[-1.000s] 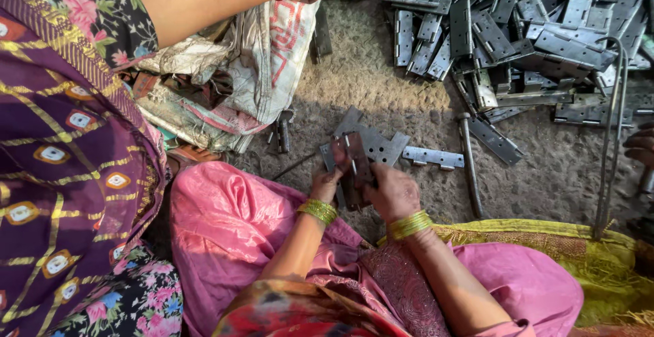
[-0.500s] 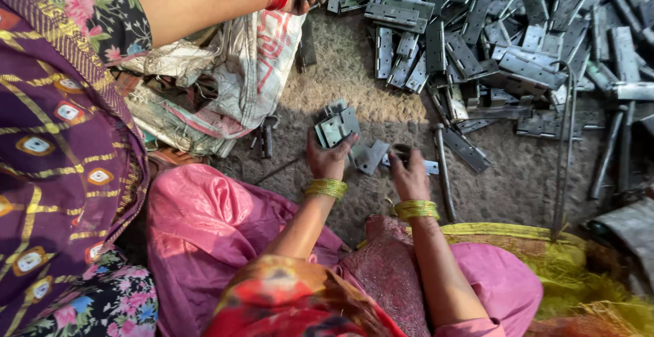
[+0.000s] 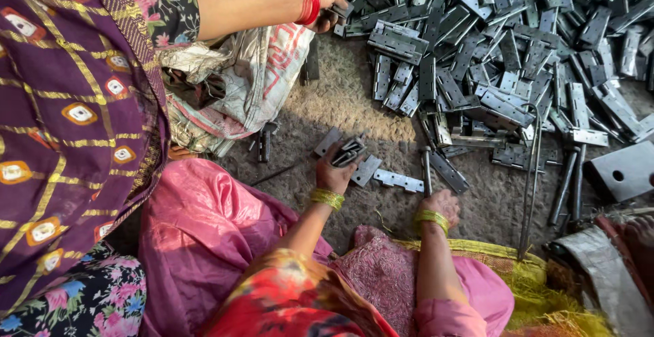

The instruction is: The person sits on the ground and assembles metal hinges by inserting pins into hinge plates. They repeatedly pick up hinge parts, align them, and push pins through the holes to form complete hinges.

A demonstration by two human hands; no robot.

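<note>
Steel hinges (image 3: 349,151) | long axis slanting up-right | left grip (image 3: 334,173) clenched | right grip (image 3: 443,204) unclear

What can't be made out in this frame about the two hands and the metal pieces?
Head view only:
- Left hand: grips a bundle of hinges; their count is hidden by overlap and the fingers.
- Right hand: fingers curl downward by the metal rod; whether it grips anything cannot be told.
- Hinge pile: cut off by the top and right edges.

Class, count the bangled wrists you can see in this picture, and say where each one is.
3: a red-bangled wrist of another person at the top, the left hand's wrist at centre, and the right hand's wrist just right of it. Others may be hidden.
</note>
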